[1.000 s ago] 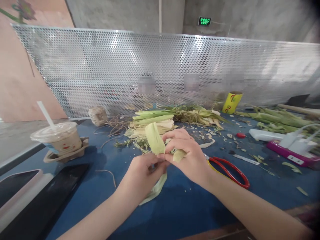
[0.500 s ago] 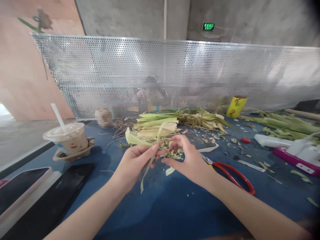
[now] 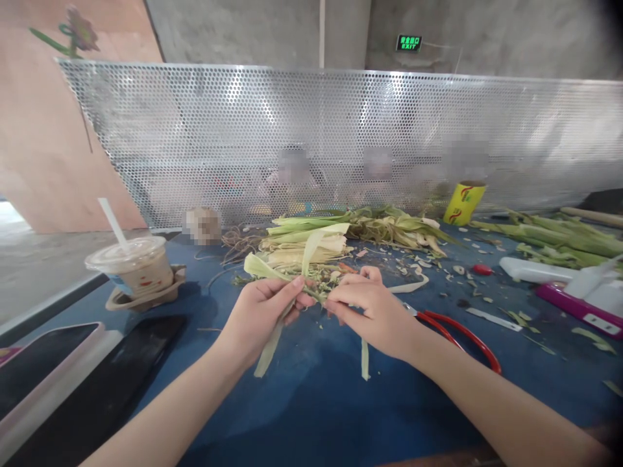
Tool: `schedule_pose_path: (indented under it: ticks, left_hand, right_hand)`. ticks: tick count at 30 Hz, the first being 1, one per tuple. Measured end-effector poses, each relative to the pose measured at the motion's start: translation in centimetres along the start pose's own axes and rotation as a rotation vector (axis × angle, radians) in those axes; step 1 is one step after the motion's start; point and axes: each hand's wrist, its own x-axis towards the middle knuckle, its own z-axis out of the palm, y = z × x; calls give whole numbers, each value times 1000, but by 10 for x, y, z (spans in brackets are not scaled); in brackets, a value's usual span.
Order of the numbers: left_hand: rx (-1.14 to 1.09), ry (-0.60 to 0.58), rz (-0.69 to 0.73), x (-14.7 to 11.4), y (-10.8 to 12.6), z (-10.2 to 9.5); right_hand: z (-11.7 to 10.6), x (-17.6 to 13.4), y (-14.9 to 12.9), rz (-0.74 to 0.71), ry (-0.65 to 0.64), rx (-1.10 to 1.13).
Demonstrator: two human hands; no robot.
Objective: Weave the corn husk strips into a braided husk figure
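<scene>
Pale green corn husk strips (image 3: 270,347) are pinched between the thumb and fingers of my left hand (image 3: 256,318); their ends stick out above and below it. My right hand (image 3: 374,314) is closed close beside it, its thumb and fingertips pinching a husk piece that runs between the hands. A narrow husk end (image 3: 365,360) hangs beneath my right hand. Just beyond the hands lies a stack of corn husks (image 3: 304,250). Scissors with red handles (image 3: 487,350) lie by my right wrist, their blades partly hidden.
On the blue table (image 3: 292,421) are a lidded drink cup (image 3: 141,272) in a cardboard holder, a phone (image 3: 43,363), a black flat object (image 3: 107,383), a yellow roll (image 3: 464,202), a purple power strip (image 3: 577,309) and husk scraps. A perforated metal screen (image 3: 219,123) stands behind; people show blurred through it.
My right hand has moved in and closed its fingers on a husk piece. The strip in my left hand has turned to show its broad side. A husk end now hangs below my right hand.
</scene>
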Motion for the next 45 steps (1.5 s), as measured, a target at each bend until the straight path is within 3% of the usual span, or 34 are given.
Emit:
schedule_pose_path:
  ticks: [5,8,15,22,27,32,36,39,43,45]
  left_hand:
    - [-172,-154,-51,-3,6,2]
    - [-122,-225,-57,-5,7,1]
    - [-38,-231,-50,-6,-1,4]
    - [93,-261,2,-9,-4,10]
    - [153,-174,-32,-9,-3,9]
    - [182,-152,-89,-10,-2,7]
    - [178,-237,-40,-9,-2,5]
    - [172,-298,0,-9,0,6]
    - [96,-185,60,-8,-3,10]
    - [131,-114,96,-8,-7,13]
  right_hand:
    - [0,1,3,233,-35,443]
    - [5,3,5,331,-60,686]
    - [19,5,0,297,-56,1016]
    - [16,4,-2,423,67,941]
    - [9,6,3,403,69,755]
    - [10,7,6,383,65,804]
    - [11,7,10,432,-6,907]
    - [7,7,11,433,-4,809]
    - [6,4,8,295,81,657]
    - [7,2,5,237,59,627]
